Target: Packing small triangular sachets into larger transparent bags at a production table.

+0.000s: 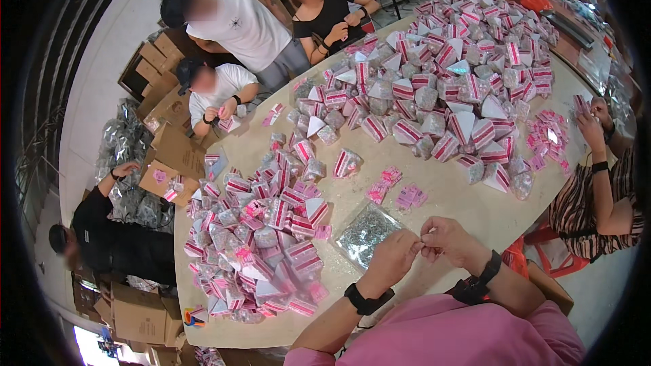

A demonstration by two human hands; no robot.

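So the left hand (pixel 393 256) and right hand (pixel 453 242) are held fingertips-to-fingertips over the table (pixel 461 193); whether anything's pinched in either one can't really be told, too tiny. A clear bag of silvery bits (pixel 368 234) is parked flat just beside the left hand, with pink cards (pixel 410 196) scattered beyond it and packets (pixel 268 237) heaped to the left.

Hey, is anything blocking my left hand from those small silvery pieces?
Nothing visible: your left hand is close beside the silvery pieces, at their right. The pink cards lie beyond them and the packet pile to their left, both off that path.
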